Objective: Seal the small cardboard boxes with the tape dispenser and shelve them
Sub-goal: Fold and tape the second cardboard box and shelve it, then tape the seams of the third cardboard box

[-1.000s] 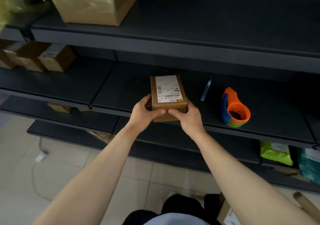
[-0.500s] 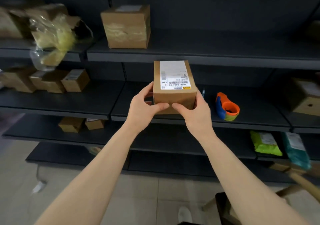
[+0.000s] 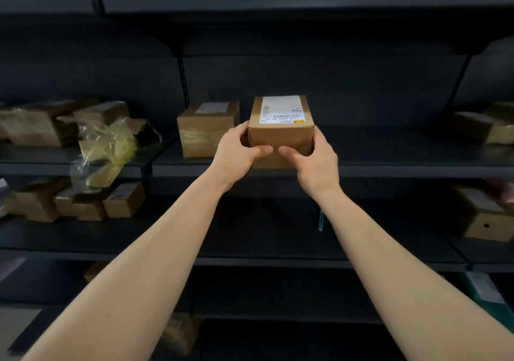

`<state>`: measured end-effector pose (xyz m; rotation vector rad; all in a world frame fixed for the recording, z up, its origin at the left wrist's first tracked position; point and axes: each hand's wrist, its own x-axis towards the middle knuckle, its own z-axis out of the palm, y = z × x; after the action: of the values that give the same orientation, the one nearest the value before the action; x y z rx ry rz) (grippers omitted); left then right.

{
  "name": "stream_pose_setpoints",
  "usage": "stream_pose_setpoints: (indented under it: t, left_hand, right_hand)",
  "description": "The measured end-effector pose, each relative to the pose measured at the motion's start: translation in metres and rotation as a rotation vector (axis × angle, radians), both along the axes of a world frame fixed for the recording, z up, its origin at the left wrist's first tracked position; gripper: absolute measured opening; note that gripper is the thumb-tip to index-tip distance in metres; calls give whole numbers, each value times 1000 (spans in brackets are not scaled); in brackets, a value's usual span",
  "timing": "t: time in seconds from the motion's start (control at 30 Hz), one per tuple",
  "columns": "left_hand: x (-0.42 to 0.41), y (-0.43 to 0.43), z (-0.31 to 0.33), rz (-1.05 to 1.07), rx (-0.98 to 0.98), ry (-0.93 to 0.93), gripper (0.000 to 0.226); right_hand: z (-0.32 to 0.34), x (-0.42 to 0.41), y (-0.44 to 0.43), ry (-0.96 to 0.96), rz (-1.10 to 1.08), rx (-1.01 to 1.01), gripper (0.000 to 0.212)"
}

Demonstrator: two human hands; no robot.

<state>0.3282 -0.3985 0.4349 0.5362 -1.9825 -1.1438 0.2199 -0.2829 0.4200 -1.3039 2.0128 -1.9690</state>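
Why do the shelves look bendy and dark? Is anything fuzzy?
Head view: the wide lens bows the shelves toward the edges; light is dim, so the dark shelving hides detail; the box held by the left hand and right hand is sharpest; the plastic wrap at left looks smeared.

The small cardboard box is plain brown, closed and level, with its short end toward the camera. A white barcode label covers most of its top. The left hand grips its near corner at 9 o'clock and the right hand the corner at 3 o'clock, with both thumbs laid across the near face. Its base is at the front lip of the dark shelf; it may be resting there or held just above. Just beside it at 9 o'clock, a second labelled box stands on the same shelf. At 8 o'clock, one shelf down, is a row of smaller boxes.
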Motion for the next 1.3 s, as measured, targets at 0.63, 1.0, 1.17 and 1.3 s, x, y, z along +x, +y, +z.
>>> stream_pose_setpoints:
  t: [0.63, 1.0, 1.17, 1.3]
  left_hand:
    - [-103, -87, -20, 174, 187, -201, 59]
    - [-77, -30, 0, 214, -290, 29, 64]
    - [-66, 24, -4, -212, -175, 213, 52]
    - [-63, 75, -32, -488, -77, 207, 54]
  right_hand:
    - [-29, -108, -109, -44, 29, 255, 63]
    - [-11, -75, -51, -69, -129, 48, 70]
    - [-10, -36, 19, -129, -269, -128, 69]
    - [-30, -7, 87, -189, -471, -157, 64]
